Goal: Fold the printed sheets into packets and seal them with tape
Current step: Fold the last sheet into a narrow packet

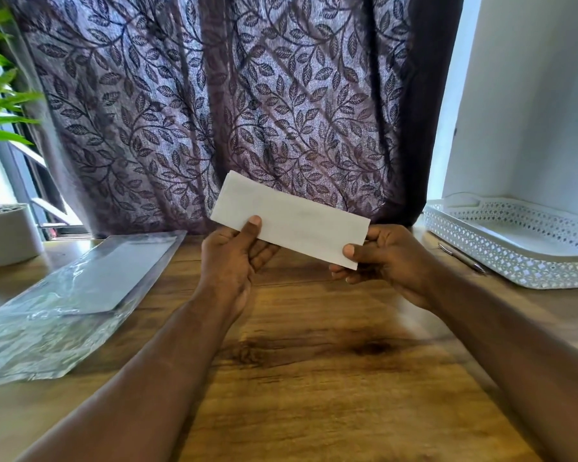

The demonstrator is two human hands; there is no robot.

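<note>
Packet [291, 216] — long axis sloping down-right.

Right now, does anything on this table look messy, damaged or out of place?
Only the clear plastic wrapper on the left: its near end is crumpled. The folded packet, held between left hand and right hand, looks flat and undamaged.

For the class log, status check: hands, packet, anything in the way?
Left hand, right hand: both pinch the sheet. Sheet folded, held above table, no tape seen. Bag left, tray right, neither in the way.
</note>
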